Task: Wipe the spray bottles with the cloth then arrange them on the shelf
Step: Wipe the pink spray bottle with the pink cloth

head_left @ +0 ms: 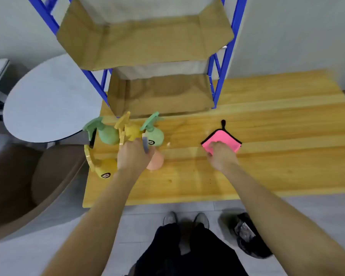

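Left: your left hand point(134, 156) grips the peach spray bottle point(155, 160) near the counter's point(267, 176) left edge, with a green spray bottle point(155, 135) just behind it.

Right: your right hand point(222, 156) has its fingers curled on the pink cloth point(226, 138), mid-counter.

The shelf point(221, 86) stands at the far edge.

Your shelf point(159, 96) stands on the worktop point(267, 120) at its back edge, left of centre. Before it, by the left edge, the spray bottles point(108, 134) crowd together. Your left hand point(132, 156) grips the bottle point(156, 161) at the group's right front. The cloth point(227, 139) lies to their right, mid-worktop, with your right hand point(221, 154) curled on its front-left corner. A round table point(48, 96) sits beyond the left edge.
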A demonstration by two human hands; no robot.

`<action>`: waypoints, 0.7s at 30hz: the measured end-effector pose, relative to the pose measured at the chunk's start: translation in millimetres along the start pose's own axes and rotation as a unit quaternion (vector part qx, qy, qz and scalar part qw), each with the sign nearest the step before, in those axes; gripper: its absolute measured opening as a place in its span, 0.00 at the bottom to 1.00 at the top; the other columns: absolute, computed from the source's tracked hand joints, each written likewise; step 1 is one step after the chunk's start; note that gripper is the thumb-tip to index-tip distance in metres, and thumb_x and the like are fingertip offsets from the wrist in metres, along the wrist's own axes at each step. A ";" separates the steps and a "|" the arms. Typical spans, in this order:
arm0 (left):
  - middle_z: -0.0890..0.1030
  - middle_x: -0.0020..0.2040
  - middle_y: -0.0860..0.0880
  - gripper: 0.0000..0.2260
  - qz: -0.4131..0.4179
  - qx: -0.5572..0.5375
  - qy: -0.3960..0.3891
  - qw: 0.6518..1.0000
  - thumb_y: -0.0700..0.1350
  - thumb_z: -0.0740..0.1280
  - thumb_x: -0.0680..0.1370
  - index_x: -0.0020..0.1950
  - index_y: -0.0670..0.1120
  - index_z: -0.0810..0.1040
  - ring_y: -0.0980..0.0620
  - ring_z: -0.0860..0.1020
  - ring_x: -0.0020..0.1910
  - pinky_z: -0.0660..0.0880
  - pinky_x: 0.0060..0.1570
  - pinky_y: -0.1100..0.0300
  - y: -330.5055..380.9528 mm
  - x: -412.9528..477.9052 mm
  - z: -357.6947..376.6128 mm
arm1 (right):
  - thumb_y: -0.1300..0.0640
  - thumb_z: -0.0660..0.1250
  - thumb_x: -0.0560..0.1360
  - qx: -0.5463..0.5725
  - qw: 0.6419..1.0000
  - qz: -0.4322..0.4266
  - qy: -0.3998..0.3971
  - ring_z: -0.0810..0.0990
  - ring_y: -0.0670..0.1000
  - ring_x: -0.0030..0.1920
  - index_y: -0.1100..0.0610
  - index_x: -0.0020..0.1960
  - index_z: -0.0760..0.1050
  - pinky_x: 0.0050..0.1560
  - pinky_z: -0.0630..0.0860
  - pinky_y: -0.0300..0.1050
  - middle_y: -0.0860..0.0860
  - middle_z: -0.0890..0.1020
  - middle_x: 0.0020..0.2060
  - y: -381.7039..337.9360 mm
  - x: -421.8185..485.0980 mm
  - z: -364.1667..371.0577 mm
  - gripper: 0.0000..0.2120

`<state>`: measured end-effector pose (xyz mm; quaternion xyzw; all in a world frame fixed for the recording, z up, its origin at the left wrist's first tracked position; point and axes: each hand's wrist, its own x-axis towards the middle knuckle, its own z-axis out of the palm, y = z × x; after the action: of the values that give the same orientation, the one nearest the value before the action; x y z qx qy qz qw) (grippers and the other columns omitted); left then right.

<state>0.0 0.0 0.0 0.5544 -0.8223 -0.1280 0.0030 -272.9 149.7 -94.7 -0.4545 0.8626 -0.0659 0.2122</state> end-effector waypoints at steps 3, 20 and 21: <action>0.78 0.34 0.45 0.19 -0.010 -0.018 0.027 0.999 0.58 0.68 0.82 0.41 0.44 0.76 0.42 0.80 0.34 0.73 0.30 0.55 -3.4 5.4 20.6 | 0.54 0.66 0.82 -0.025 0.998 0.032 0.037 0.77 0.62 0.61 0.61 0.68 0.75 0.48 0.77 0.52 0.59 0.80 0.59 7.3 17.5 11.2 0.18; 0.68 0.25 0.50 0.23 0.109 -0.151 0.226 0.956 0.49 0.68 0.84 0.31 0.48 0.65 0.48 0.66 0.25 0.58 0.27 0.55 -22.6 -1.1 71.7 | 0.53 0.60 0.84 0.149 0.958 0.010 0.245 0.77 0.61 0.40 0.60 0.45 0.73 0.36 0.66 0.48 0.56 0.79 0.40 23.3 48.7 73.2 0.13; 0.68 0.25 0.50 0.23 0.122 -0.151 0.235 0.952 0.49 0.68 0.84 0.30 0.49 0.65 0.48 0.66 0.25 0.58 0.28 0.55 -23.1 -2.6 73.1 | 0.52 0.58 0.84 0.180 0.951 0.020 0.251 0.77 0.62 0.41 0.60 0.46 0.74 0.36 0.67 0.48 0.57 0.79 0.41 21.1 48.1 75.7 0.14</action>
<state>11.3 9.4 -75.2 0.4571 -0.8308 -0.1158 0.2956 -280.5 128.9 -184.2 -0.3603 0.8706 -0.3278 0.0683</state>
